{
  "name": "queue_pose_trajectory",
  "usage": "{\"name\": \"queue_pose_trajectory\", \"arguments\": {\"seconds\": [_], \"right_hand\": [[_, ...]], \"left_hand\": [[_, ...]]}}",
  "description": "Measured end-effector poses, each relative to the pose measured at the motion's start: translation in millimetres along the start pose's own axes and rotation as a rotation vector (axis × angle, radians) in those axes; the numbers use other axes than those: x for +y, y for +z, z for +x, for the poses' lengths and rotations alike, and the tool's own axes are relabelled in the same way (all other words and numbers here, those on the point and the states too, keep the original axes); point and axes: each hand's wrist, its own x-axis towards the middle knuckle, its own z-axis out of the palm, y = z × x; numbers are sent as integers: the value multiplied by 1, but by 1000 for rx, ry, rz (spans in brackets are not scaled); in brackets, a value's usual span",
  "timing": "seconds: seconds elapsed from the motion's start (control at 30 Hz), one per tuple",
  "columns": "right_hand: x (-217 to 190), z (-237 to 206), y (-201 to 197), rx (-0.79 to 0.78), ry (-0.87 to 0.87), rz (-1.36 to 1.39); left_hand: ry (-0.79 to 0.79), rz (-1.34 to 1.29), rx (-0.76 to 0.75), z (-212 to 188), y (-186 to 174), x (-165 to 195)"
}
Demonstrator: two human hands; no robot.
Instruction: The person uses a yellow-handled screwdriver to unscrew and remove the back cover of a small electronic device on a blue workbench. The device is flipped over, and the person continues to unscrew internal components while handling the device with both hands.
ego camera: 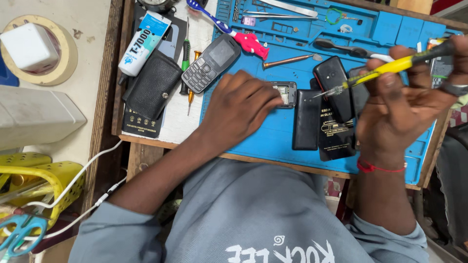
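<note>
left hand [239,109] flat on blue mat [263,136], fingers pressed on small opened phone [285,93], insides showing | right hand [404,104] raised right, fingers pinching yellow-handled screwdriver [390,67], tip above black back covers [319,119]

1. Repair mat [263,136]: bright blue.
2. Screwdriver [390,65] in the right hand [395,112]: yellow and black.
3. Keypad phone [210,63]: dark grey, pale keys.
4. Toothbrush [229,27]: blue, white, pink.
5. Wrist thread [380,168]: red.
6. Pouch [151,84]: black.
</note>
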Motion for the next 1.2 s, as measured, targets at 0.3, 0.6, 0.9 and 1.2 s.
{"name": "queue_pose_trajectory", "arguments": {"seconds": [0.3, 0.6, 0.9, 1.2], "right_hand": [[3, 4, -28, 50, 24, 16], [9, 6, -36, 94, 42, 54], [6, 9, -24, -4, 68, -19], [24, 3, 5, -307, 19, -266]], "left_hand": [[130, 300, -97, 57, 50, -25], [79, 245, -148, 60, 51, -30], [0, -72, -259, 42, 6, -17], [-14, -73, -290, 11, -1, -20]]}}
